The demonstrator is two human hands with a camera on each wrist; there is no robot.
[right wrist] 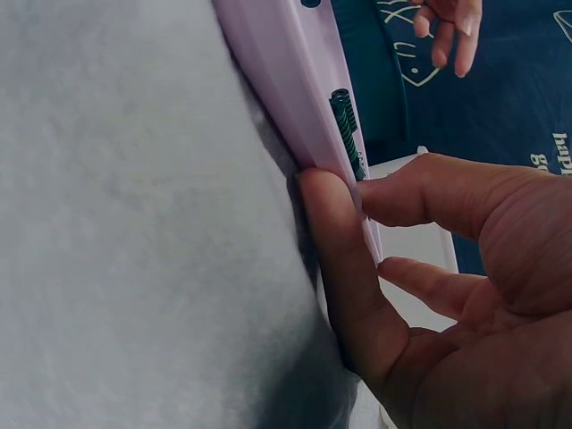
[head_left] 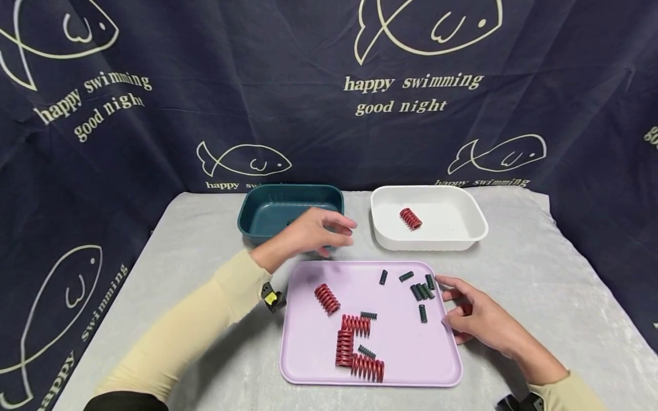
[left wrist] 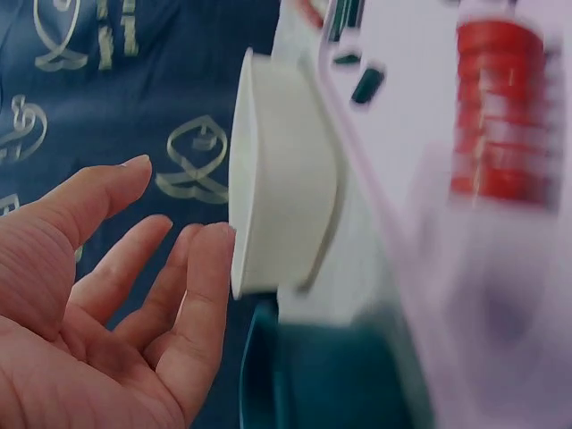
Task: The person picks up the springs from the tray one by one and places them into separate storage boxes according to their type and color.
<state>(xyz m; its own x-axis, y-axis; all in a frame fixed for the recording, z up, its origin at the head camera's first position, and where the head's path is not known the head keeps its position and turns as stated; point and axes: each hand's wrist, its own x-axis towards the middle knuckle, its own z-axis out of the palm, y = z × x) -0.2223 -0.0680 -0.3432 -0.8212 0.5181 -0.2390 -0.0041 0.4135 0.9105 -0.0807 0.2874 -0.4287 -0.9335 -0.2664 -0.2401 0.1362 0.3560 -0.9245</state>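
My left hand hovers over the near right part of the teal container, fingers loosely spread and nothing between them. The left wrist view also shows that hand empty. At the right side of the lilac tray, my right hand grips the rim, with fingers on both sides of it in the right wrist view. Several thick red springs lie on the tray's left half. Small dark green springs cluster near its upper right, and two more lie among the red ones.
Behind the tray on the right stands a white container with one red spring inside. A small dark spring in the teal container is mostly hidden by my left hand. A grey cloth covers the table; a navy curtain hangs behind.
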